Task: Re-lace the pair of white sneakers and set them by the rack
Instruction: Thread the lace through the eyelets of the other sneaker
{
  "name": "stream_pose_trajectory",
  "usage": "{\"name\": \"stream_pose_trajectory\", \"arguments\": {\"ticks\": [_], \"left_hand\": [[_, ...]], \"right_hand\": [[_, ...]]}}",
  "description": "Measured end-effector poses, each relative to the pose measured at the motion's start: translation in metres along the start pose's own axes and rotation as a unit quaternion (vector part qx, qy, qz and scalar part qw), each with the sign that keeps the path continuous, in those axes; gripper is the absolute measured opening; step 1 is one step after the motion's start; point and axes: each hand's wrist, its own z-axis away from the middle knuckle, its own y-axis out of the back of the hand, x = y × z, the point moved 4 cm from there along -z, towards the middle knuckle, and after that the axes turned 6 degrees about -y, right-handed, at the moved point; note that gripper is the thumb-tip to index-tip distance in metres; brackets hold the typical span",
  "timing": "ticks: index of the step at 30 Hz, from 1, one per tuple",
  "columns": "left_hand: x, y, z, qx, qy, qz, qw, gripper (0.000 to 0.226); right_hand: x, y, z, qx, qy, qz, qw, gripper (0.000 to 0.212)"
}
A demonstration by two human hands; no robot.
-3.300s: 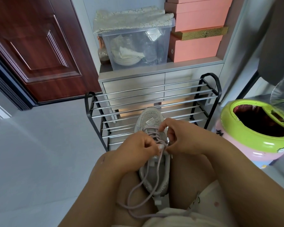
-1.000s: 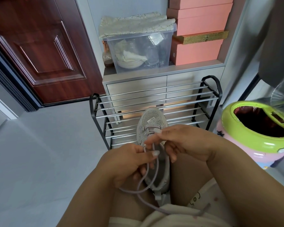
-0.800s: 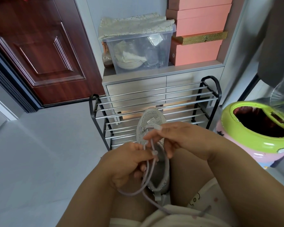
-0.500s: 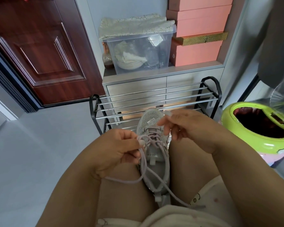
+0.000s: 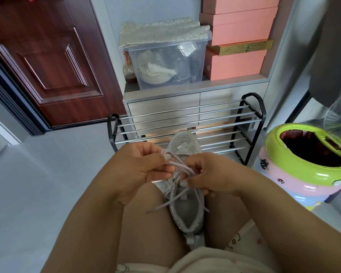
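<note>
While the left hand (image 5: 144, 166) and right hand (image 5: 207, 174) are pinching lace (image 5: 177, 164) loops above the sneaker (image 5: 187, 213), slack is risking the bow slipping undone.

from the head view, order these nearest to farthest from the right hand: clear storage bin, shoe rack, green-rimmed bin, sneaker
1. sneaker, right under the right hand
2. shoe rack, just beyond it
3. green-rimmed bin, off to the right
4. clear storage bin, up on the cabinet behind the rack
</note>
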Motion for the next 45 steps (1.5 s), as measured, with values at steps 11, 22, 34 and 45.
{"name": "stream_pose_trajectory", "arguments": {"ticks": [11,22,34,45], "left_hand": [[-0.019,0.0,0.007,-0.112,-0.03,-0.311,0.943,0.009],[-0.059,-0.008,-0.003,-0.149,0.001,-0.461,0.875,0.026],[-0.047,0.005,0.0,-0.144,0.039,-0.272,0.951,0.012],[-0.062,-0.003,-0.004,-0.135,0.072,-0.425,0.892,0.028]], "right_hand": [[0.014,0.007,-0.002,-0.136,-0.066,-0.334,0.93,0.01],[0.011,0.003,0.002,-0.093,-0.043,-0.23,0.968,0.01],[-0.031,-0.022,0.032,-0.024,0.039,0.529,0.848,0.032],[-0.012,-0.008,0.026,0.012,0.08,0.453,0.888,0.05]]}}
